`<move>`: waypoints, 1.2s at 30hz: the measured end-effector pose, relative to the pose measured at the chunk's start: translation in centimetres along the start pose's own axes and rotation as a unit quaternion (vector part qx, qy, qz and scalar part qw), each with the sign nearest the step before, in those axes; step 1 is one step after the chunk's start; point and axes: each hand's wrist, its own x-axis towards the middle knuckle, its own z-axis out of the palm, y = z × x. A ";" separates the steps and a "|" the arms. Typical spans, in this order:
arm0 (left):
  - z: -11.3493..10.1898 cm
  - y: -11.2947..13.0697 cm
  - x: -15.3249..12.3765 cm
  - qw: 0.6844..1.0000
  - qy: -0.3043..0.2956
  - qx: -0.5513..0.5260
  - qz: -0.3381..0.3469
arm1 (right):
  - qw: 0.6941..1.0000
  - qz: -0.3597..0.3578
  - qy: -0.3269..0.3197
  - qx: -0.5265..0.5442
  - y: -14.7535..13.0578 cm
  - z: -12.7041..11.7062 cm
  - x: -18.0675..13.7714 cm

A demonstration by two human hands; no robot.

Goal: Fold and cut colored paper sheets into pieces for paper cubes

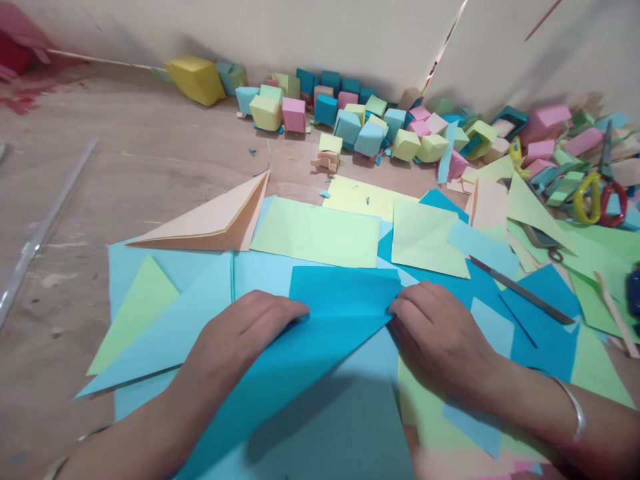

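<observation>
Left hand: my left hand (250, 327) lies palm down, fingers pressed together and flat on the left end of the dark blue sheet (320, 333)
Right hand: my right hand (440, 337) is curled knuckles up, fingertips pressing the right end of the same fold; a silver bangle (577, 413) sits on that wrist
Dark blue sheet: at centre between both hands, upper flap folded down to a crease, lower part running off toward 7 o'clock
Beneath it: pale blue sheets (170, 320) and a light green triangle (137, 313) at 9 o'clock
Peach folded sheet (220, 223): at 11 o'clock, clear of my hands
Light green rectangle (320, 233): at 12 o'clock, just beyond the dark blue sheet
Metal ruler (523, 292): at 2 o'clock, lying slantwise on blue paper
Scissors (600, 197): further out at 2 o'clock, yellow and red handles
Paper cubes (350, 113): heaped along the wall from 12 to 2 o'clock
Floor (75, 200): bare wood at 10 o'clock
</observation>
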 end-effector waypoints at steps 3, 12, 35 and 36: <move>0.2 0.1 0.4 0.998 0.024 0.025 -0.046 | 1.000 0.025 -0.006 -0.013 0.3 0.2 0.1; 0.5 1.1 1.7 0.991 0.038 0.028 -0.123 | 0.998 0.043 -0.004 -0.039 0.5 0.3 0.4; -0.2 2.2 2.0 0.969 0.048 0.198 0.142 | 0.990 -0.130 0.016 -0.056 -0.5 -1.4 0.2; 0.0 2.7 2.0 0.964 0.033 0.213 0.159 | 0.990 -0.131 0.013 -0.059 -0.5 -1.4 0.2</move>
